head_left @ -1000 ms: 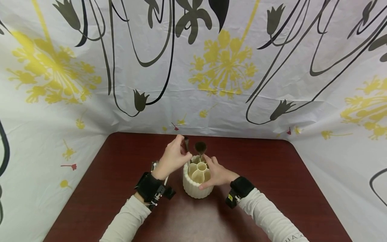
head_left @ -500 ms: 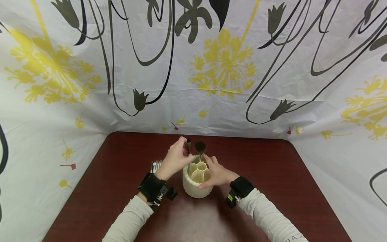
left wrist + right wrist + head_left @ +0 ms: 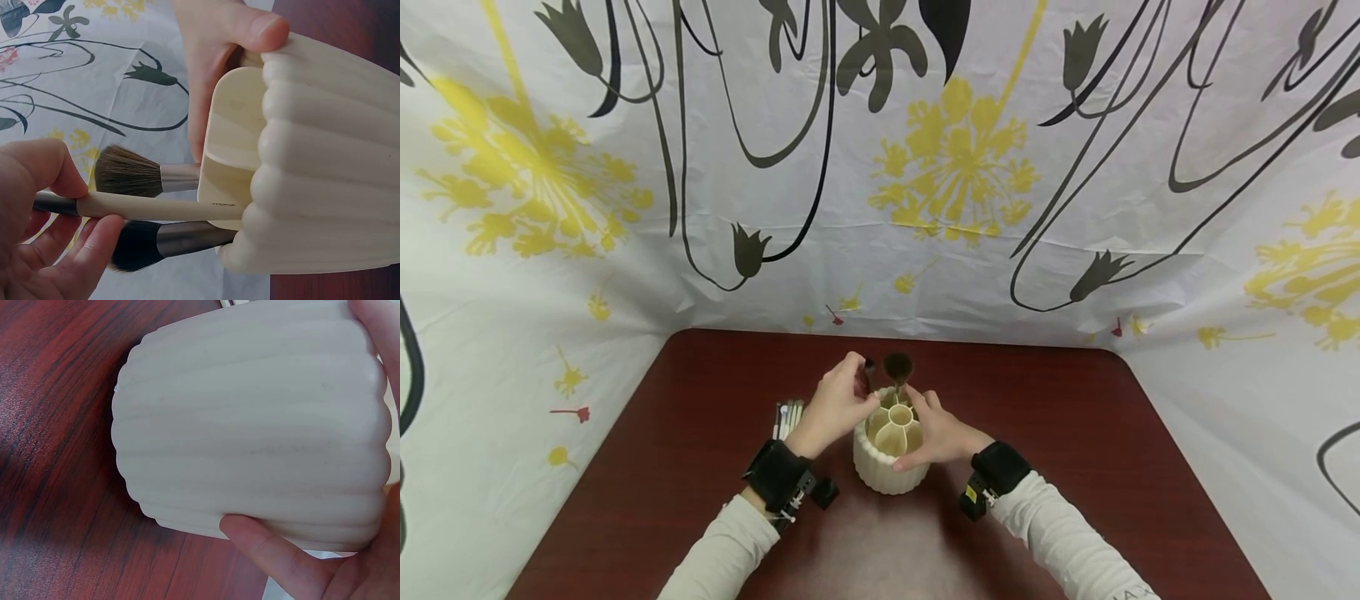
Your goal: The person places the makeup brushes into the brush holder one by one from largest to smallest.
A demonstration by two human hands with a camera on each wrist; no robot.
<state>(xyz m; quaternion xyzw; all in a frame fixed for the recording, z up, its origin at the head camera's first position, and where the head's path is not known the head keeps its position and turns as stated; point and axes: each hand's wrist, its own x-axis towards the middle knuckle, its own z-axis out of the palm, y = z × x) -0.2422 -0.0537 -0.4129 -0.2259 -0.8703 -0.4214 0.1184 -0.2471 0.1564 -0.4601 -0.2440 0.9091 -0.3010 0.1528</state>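
My left hand (image 3: 841, 402) pinches a makeup brush (image 3: 150, 206) between thumb and fingers, near its dark ferrule. The brush's cream handle points into a front compartment of a cream, ribbed brush holder (image 3: 887, 468), and its lower end is hidden inside. My right hand (image 3: 943, 432) grips the holder's right side, thumb at the near rim and fingers at the far rim. Two more makeup brushes stand in the holder, bristles out: one brown brush (image 3: 128, 172) and one black brush (image 3: 137, 245). The holder's petal-shaped dividers surround a round centre slot.
Several slim, light-handled sticks (image 3: 788, 415) lie on the dark red table (image 3: 1075, 467) left of the holder, partly behind the left wrist. A white patterned cloth (image 3: 850, 208) hangs behind the table and along both sides.
My left hand has come down a little and slightly right, lowering the brush further into the holder. More of the sticks beside it shows. My right hand stays on the holder.
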